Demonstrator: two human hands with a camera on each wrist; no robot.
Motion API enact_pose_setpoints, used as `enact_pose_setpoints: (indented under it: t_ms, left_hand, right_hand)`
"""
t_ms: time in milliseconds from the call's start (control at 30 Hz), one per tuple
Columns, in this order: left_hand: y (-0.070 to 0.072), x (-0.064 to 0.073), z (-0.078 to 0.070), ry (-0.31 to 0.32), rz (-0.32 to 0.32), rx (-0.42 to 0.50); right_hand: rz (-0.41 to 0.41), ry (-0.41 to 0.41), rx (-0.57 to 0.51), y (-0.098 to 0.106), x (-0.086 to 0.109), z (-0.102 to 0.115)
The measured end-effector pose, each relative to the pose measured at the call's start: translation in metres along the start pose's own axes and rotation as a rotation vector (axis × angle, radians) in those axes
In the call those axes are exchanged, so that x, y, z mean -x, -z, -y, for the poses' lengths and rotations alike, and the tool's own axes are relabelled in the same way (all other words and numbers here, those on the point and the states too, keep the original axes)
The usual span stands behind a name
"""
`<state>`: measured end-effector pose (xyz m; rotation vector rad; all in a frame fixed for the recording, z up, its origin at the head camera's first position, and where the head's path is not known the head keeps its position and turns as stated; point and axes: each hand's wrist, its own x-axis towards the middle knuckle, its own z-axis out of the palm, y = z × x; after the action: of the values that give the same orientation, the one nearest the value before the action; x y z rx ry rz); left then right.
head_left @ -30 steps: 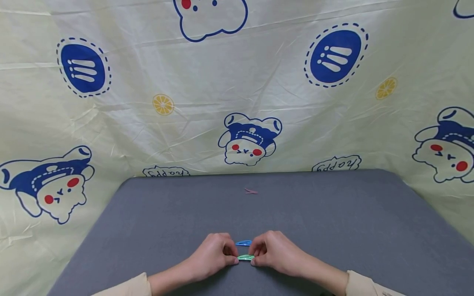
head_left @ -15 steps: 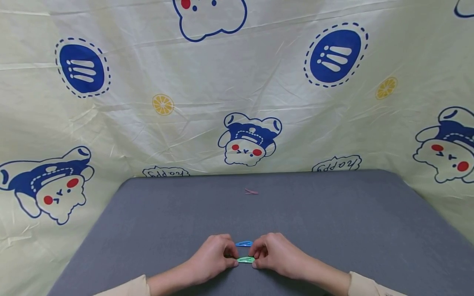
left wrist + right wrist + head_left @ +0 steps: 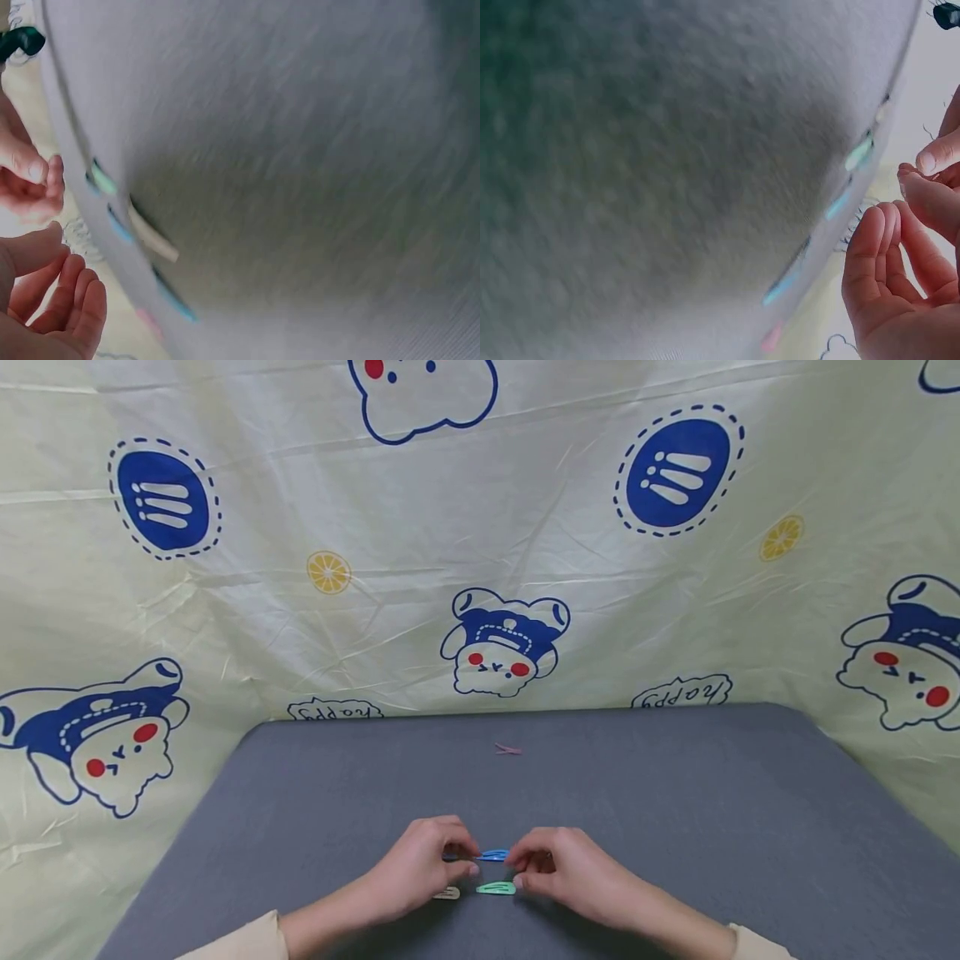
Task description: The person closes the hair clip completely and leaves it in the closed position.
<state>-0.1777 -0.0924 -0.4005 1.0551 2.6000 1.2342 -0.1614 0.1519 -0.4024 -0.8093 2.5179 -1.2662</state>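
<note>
A green snap hair clip (image 3: 497, 888) lies flat on the grey table, with a blue snap hair clip (image 3: 493, 855) just beyond it. My left hand (image 3: 420, 867) hovers left of these two with thumb and fingers parted and holds nothing. Partly under it shows a beige hair clip (image 3: 448, 893). On the other side my right hand (image 3: 566, 865) is loosely bent, its thumb close to the green clip's right end, its fingertips by the blue clip. In the left wrist view another blue clip (image 3: 176, 298) lies beyond the beige one, mostly hidden by my left hand in the head view.
A pink hair clip (image 3: 508, 749) lies alone near the far edge of the grey table (image 3: 660, 777). Behind the table hangs a pale printed cloth (image 3: 405, 635) with bears and orange slices.
Both hands have let go of the green clip, which stays on the table. The left hand has moved left and up, uncovering the beige clip; the right hand has lifted slightly.
</note>
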Motion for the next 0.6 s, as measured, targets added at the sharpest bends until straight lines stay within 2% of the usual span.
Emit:
enact_pose_setpoints:
  t_ms: [200,367,600]
  left_hand:
    - [0.015,-0.014,0.0,0.023,-0.054,-0.04]
    - [0.027,-0.029,0.003,0.067,-0.033,-0.039]
    - [0.038,-0.054,0.017,0.088,-0.007,-0.034]
  right_hand:
    - [-0.062,0.025,0.075,0.014,-0.003,0.004]
    - [-0.09,0.026,0.145,0.028,-0.009,0.004]
    - [-0.117,0.084,0.216,0.044,-0.026,-0.008]
